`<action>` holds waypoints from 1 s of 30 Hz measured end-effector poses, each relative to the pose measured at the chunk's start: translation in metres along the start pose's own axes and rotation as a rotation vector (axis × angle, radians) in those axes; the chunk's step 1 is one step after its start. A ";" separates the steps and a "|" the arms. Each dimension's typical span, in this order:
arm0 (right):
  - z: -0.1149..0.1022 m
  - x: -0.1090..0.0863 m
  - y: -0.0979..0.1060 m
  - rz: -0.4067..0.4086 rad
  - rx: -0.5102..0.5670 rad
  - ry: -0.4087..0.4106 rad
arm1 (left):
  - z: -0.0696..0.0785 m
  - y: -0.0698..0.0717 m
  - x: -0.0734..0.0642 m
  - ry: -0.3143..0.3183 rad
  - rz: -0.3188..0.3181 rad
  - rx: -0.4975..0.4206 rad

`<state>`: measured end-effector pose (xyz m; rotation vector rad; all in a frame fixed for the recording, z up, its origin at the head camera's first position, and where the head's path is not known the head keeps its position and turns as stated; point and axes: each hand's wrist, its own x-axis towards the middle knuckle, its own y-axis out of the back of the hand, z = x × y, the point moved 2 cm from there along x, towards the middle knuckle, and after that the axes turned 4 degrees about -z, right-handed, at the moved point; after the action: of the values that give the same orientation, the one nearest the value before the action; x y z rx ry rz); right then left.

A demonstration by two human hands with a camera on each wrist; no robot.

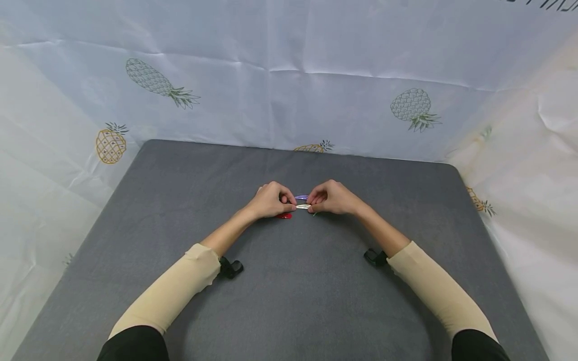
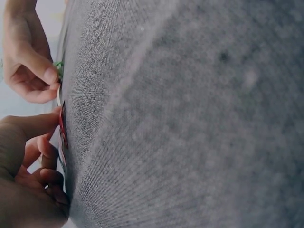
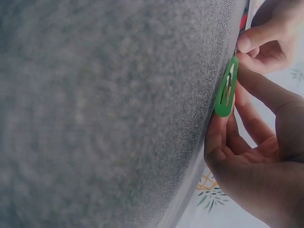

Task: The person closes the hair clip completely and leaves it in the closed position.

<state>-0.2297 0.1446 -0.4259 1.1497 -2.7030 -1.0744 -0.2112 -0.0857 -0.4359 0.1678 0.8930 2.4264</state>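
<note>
A white snap hair clip [image 1: 303,206] spans the gap between the two hands. My left hand [image 1: 271,200] pinches its left end with thumb and fingers. At the opposite end, the fingertips of my right hand [image 1: 335,197] pinch it too. Just beyond it lies a purple hair clip [image 1: 301,197], its ends partly hidden by the fingers. Beneath the left hand shows a red hair clip [image 1: 284,216]. A green hair clip [image 3: 226,90] appears close beside the right thumb and fingers in the right wrist view; whether they touch it I cannot tell.
A grey cloth-covered table [image 1: 293,291] lies under both hands. Behind it hangs a pale curtain [image 1: 280,105] printed with pineapples, and more pale sheeting flanks both sides. Dark camera mounts [image 1: 231,268] sit at the wrists, by the cream sleeves.
</note>
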 end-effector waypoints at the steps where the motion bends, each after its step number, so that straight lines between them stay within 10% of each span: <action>1: 0.000 0.000 0.000 0.000 0.002 0.001 | 0.000 0.000 0.000 -0.001 0.000 -0.001; 14: 0.003 -0.009 0.007 -0.009 0.090 0.025 | 0.009 -0.002 0.002 0.003 0.014 -0.010; 30: 0.013 -0.026 0.021 -0.081 0.068 -0.016 | 0.035 -0.024 0.009 -0.037 -0.057 0.269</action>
<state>-0.2274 0.1798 -0.4172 1.2760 -2.7477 -1.0131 -0.1981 -0.0465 -0.4246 0.2809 1.1883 2.2356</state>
